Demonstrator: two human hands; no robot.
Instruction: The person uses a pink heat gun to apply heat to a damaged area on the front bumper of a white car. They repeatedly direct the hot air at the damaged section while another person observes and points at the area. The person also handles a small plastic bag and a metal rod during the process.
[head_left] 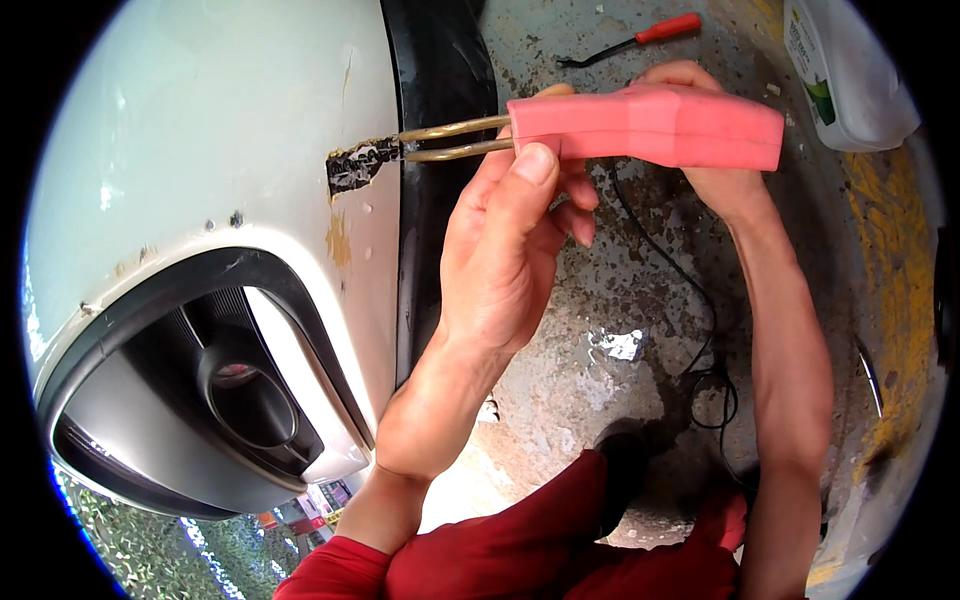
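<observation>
My left hand (505,250) and my right hand (705,130) both grip a pink plastic-bodied tool (650,125) with two brass prongs (455,140). The prong tips touch a dark torn crack (358,165) in the white car bumper (210,130), right beside the black wheel-arch trim (440,70). The left thumb presses the front end of the pink body. The right hand holds it from behind, mostly hidden by the tool. A thin black cord (690,290) runs down from the tool across the floor.
A fog-lamp recess (240,390) with black surround sits low in the bumper. On the stained concrete floor (600,350) lie a red-handled hook tool (640,35) and a white plastic jug (850,70). My red-clad knees (560,550) are at the bottom.
</observation>
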